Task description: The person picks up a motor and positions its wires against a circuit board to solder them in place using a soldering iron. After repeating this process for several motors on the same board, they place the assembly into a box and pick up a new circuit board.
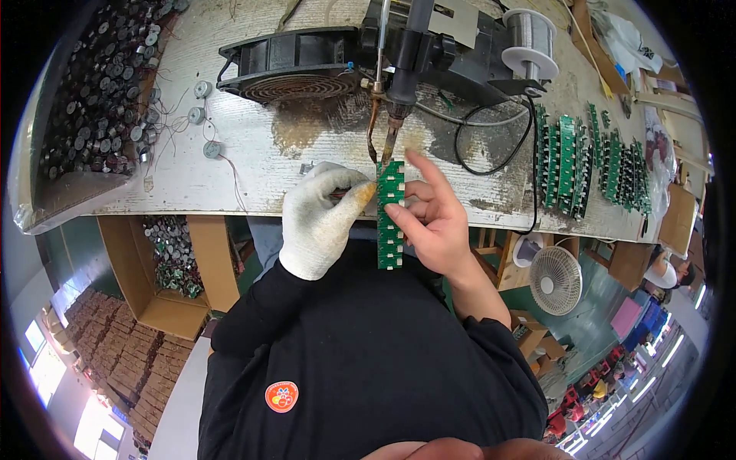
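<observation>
A long green circuit board strip [390,247] with pale parts along its edge hangs upright over the table's front edge. My bare right hand [437,222] pinches it between thumb and fingers, index finger pointing up. On its left side, my left hand [322,215] in a white glove is closed, thumb and fingertips at the strip's upper edge. A thin reddish bit shows inside the glove, too small to name. Just above the strip's top end is the tip of a soldering iron [391,138] fixed on a stand, with a thin solder feed tube [372,130] beside it.
A black fan [291,65] stands left of the iron, a solder wire spool [530,34] right. Many small motors [107,92] fill a tray at far left; a few loose motors [197,115] lie nearer. More green board strips [567,161] lie at right. A black cable [491,170] loops on the table.
</observation>
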{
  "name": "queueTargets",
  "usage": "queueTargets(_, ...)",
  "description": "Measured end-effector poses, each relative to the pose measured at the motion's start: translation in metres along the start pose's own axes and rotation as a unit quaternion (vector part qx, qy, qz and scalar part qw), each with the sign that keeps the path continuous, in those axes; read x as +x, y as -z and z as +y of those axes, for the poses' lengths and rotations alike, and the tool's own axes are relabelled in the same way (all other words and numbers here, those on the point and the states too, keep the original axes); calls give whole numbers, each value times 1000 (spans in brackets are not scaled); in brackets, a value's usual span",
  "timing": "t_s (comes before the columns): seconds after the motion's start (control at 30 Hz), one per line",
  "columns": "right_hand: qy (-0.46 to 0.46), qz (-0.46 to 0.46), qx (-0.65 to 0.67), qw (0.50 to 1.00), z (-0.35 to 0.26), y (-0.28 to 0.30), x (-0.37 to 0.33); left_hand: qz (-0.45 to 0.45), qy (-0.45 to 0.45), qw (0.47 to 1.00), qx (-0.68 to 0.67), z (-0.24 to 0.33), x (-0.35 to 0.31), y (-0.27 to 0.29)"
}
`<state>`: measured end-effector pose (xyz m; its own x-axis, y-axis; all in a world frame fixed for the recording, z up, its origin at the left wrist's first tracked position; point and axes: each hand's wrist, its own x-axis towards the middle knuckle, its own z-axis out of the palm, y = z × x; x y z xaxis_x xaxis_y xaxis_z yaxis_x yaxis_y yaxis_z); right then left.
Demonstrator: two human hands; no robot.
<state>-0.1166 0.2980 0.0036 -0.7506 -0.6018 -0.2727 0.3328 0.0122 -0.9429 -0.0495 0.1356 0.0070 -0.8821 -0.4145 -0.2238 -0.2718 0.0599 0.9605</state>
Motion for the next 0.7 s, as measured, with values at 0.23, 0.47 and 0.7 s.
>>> queueTargets(0.23, -57, -30, 38, 997, -5, 2, 1, -18, 114, 983, -142, 12, 1, 1)
queueTargets(0.47, -39, -5, 5, 999, 0, 1, -3, -14, 159, 971, -176, 11, 2, 1)
queueTargets(0.7, -22, -9, 5, 1000, 2, 0, -3, -14, 158, 974, -165, 12, 3, 1)
